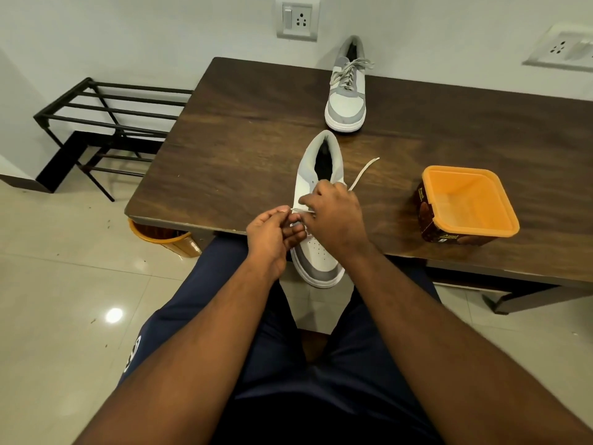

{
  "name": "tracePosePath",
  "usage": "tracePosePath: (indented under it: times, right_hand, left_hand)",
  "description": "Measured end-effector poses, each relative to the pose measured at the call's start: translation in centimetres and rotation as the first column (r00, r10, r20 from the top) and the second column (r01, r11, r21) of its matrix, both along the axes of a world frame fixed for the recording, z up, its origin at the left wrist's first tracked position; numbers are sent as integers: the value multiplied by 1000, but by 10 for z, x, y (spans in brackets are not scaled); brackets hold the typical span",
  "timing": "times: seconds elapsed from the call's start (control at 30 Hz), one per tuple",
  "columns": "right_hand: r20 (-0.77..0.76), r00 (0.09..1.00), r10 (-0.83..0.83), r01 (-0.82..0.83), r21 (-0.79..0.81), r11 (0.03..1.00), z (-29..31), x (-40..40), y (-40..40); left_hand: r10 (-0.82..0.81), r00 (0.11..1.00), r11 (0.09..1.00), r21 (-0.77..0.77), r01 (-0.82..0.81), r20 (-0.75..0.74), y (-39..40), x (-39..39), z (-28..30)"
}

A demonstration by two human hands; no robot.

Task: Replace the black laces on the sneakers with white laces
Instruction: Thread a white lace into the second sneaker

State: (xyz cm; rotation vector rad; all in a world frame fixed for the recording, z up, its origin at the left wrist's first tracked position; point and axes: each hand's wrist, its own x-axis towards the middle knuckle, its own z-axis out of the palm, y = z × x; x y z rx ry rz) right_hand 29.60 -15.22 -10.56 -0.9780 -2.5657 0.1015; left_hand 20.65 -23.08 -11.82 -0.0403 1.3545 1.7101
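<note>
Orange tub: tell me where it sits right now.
In the head view the orange tub stands open on the right side of the wooden table, near its front edge, right of the near sneaker being laced.

I read this as a room in a home: dark wood bench [256,130] against a plain white wall, wall socket [297,20] above the bench, black shoe rack [106,123] left of it, glossy floor tiles [64,284] below.

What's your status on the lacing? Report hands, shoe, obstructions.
Left hand pinching white lace; right hand gripping it over near sneaker. Far sneaker already laced white. Orange tub off to the right, nothing in the way.
</note>
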Motion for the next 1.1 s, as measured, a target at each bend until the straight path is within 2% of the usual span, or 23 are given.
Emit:
tracePosePath:
  times: [0.13,0.2,0.23,0.27,0.3,0.33,0.37,0.4,0.47,0.5,0.53,0.6,0.7,0.83,0.97,1.1]
  right_hand:
    - [163,985,-53,12,240,971,-9,-11,-6]
    - [127,991,-50,15,270,963,-11,-16,-6]
    - [42,999,-33,22,242,970,-11,-17,-6]
    - [-90,996,-17,30,150,988,-8,-17,-8]
    - [-246,969,-22,21,-10,1000,-3,-15,-9]
    - [-417,905,-83,-15,-225,974,4,-12,-9]
    - [-541,817,-200,-77,-447,891,12,-8,-7]
    - [-606,719,-341,-147,-612,777,19,-4,-5]
    - [-634,540,-554,-260,-751,607,33,2,2]
    - [-626,494,-604,-275,-771,574,38,4,8]
    - [-614,489,-620,-260,-780,569,40,5,13]
    - [-591,549,-591,-191,-777,600,41,6,24]
    - [-514,714,-475,-82,-736,672,38,8,36]
    - [-312,916,-252,44,-545,837,34,5,47]
    - [-138,970,-201,143,-345,928,34,3,51]
    - [-58,982,-182,156,-304,940,35,-3,53]
  left_hand:
    - [101,994,994,-29,-102,-32,-3,-9,-4]
    - [169,985,985,-26,-170,-42,-1,-12,-5]
    - [196,979,980,-24,-197,-53,-1,-13,-5]
    - [209,975,977,-33,-212,-74,1,-15,-5]
    - [208,973,976,-46,-213,-104,3,-16,-6]
    - [194,971,978,-54,-203,-141,5,-17,-5]
    - [175,968,981,-52,-187,-177,8,-17,-5]
    - [152,964,986,-40,-164,-217,11,-16,-3]
    - [114,947,993,-1,-119,-299,17,-14,1]
    - [100,935,995,15,-101,-341,20,-12,4]
    - [91,922,996,24,-89,-377,24,-10,7]
    - [79,908,997,31,-72,-412,31,-6,11]
    - [57,905,998,41,-44,-422,37,0,13]
    - [25,897,1000,25,-15,-441,43,-1,10]
    - [3,891,1000,13,3,-453,45,-3,9]
    - [2,889,999,33,15,-458,44,-2,7]
